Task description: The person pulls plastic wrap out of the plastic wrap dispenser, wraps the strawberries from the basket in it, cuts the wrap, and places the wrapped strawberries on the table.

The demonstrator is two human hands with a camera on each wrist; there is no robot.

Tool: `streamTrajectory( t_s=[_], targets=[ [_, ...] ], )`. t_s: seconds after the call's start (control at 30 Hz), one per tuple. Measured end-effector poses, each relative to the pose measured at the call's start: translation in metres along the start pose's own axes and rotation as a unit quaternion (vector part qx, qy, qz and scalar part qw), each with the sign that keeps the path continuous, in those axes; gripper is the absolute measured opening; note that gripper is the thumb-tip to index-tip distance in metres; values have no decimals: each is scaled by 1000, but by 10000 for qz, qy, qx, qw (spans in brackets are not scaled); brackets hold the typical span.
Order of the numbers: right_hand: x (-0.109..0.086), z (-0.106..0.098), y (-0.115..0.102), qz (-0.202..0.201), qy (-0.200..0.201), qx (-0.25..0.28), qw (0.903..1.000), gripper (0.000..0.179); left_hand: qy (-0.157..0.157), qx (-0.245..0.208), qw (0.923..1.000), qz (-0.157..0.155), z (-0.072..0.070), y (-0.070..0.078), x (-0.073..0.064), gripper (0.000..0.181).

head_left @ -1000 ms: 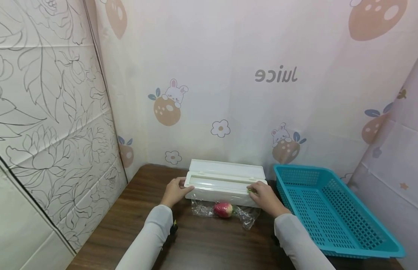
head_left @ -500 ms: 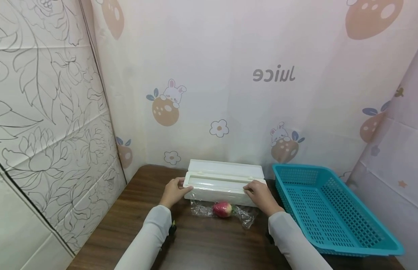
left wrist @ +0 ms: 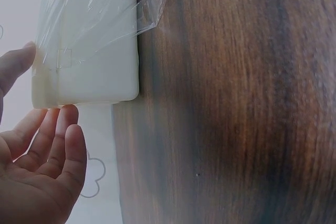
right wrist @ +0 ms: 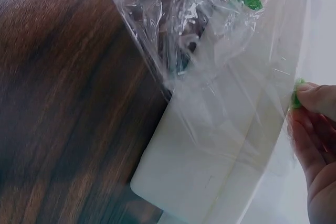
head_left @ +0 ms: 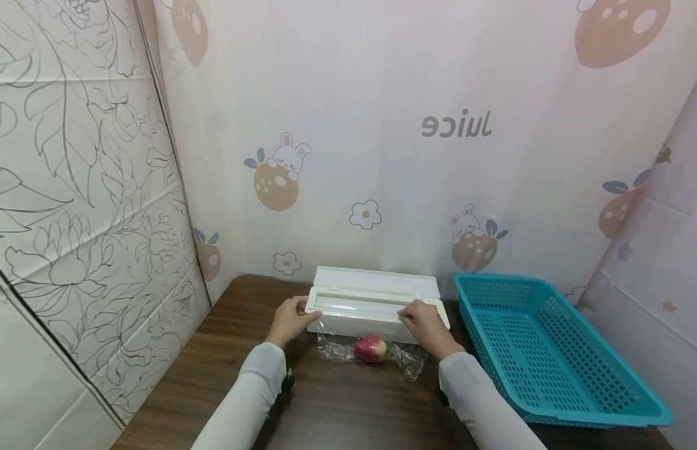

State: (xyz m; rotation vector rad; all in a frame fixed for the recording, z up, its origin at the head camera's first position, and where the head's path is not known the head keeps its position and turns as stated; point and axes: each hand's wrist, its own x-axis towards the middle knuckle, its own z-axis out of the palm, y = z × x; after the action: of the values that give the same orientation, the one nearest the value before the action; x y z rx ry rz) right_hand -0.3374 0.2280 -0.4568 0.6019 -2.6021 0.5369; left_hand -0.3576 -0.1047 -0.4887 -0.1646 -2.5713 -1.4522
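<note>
A white cling film dispenser (head_left: 359, 324) lies on the table with its lid (head_left: 376, 280) tipped back. At its left end my left hand (head_left: 289, 322) grips the corner. In the left wrist view the thumb is at the upper edge and the fingers (left wrist: 73, 145) are against the end face. My right hand (head_left: 429, 326) pinches a small green slide cutter (right wrist: 297, 95) on the dispenser's long edge, right of its middle. Clear cling film (head_left: 338, 351) hangs over the front onto the table. A red and pale radish-like piece (head_left: 371, 349) with green leaves sits in it.
To the right stands a teal plastic basket (head_left: 551, 414) with perforated sides. The dark wooden table (head_left: 348, 406) ends at a printed curtain (head_left: 337, 156) close behind the dispenser; a patterned white panel (head_left: 89, 219) rises on the left.
My right hand has slid left along the dispenser's edge with the green slide cutter, from near the right end towards the middle. My left hand has stayed at the left end.
</note>
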Motion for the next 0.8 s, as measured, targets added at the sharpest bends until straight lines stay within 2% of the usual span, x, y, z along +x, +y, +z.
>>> streamTrajectory(
  t_s=[0.27, 0.53, 0.7, 0.8],
  targets=[
    [7, 7, -15, 63, -104, 192, 9997, 8, 17, -6, 10000, 26, -1, 1, 0, 54],
    [11, 11, -20, 108, -173, 185, 9996, 7, 56, -79, 9999, 30, -1, -1, 0, 55],
    [13, 13, -25, 213, -370, 264, 9987, 13, 52, -72, 9999, 56, -1, -2, -1, 55],
    [13, 14, -27, 292, -344, 309, 9985, 14, 50, -69, 9999, 72, 0, -1, -1, 55]
  ],
)
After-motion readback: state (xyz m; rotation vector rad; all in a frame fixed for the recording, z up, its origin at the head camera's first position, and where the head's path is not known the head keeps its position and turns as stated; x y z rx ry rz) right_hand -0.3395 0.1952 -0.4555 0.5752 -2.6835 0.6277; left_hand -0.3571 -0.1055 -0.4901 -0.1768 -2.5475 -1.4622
